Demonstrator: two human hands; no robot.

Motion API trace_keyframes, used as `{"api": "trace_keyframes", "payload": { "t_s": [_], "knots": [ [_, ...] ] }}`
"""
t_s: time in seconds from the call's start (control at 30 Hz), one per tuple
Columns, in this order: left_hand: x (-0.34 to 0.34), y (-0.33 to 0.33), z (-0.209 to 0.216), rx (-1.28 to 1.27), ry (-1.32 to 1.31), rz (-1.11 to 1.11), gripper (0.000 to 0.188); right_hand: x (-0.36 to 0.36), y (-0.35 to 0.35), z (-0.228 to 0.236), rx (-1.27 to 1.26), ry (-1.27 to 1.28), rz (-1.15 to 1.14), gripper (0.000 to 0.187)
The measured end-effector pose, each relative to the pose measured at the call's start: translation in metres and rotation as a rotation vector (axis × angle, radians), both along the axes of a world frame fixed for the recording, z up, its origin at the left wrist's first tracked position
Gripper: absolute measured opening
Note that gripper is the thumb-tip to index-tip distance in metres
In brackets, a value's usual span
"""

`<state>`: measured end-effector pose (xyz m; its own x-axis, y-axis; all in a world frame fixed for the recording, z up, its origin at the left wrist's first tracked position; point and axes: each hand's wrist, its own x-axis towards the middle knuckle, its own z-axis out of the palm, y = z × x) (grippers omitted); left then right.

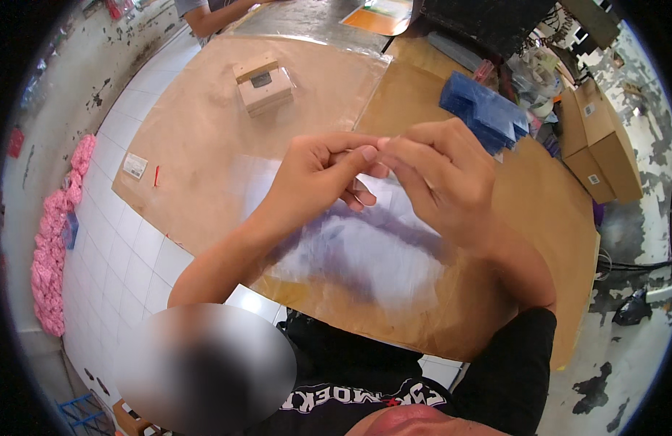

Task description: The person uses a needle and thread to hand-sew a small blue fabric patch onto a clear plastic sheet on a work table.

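Raised over the table, my left hand and my right hand meet at their fingertips. Thumb and forefinger of each hand are pinched together, and whatever they hold is too small or hidden to make out. Beneath them, clear plastic sheets or bags with a purplish tint lie spread on the brown paper-covered table. Blur hides their exact shape.
Toward the back left stands a small light-wood box. A white label and a thin red stick lie at the left edge. Blue packages and a cardboard box are at right. A person's arm rests at the far side.
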<state>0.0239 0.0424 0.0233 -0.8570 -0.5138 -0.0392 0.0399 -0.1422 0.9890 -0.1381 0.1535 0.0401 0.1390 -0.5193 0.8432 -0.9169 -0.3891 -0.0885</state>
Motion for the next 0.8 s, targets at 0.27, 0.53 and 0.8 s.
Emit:
{"api": "trace_keyframes", "payload": {
  "t_s": [0.27, 0.53, 0.8],
  "knots": [
    [0.004, 0.018, -0.007, -0.159, 0.071, 0.005, 0.028, 0.001, 0.001, -0.004, 0.036, 0.087, -0.03, 0.029],
    [0.007, 0.02, -0.006, -0.484, 0.107, 0.061, 0.025, -0.001, -0.001, -0.007, -0.011, 0.158, 0.007, 0.029],
    [0.008, 0.018, -0.008, -0.649, 0.108, 0.072, 0.023, -0.001, -0.004, -0.01, -0.05, 0.157, 0.037, 0.027]
  ]
}}
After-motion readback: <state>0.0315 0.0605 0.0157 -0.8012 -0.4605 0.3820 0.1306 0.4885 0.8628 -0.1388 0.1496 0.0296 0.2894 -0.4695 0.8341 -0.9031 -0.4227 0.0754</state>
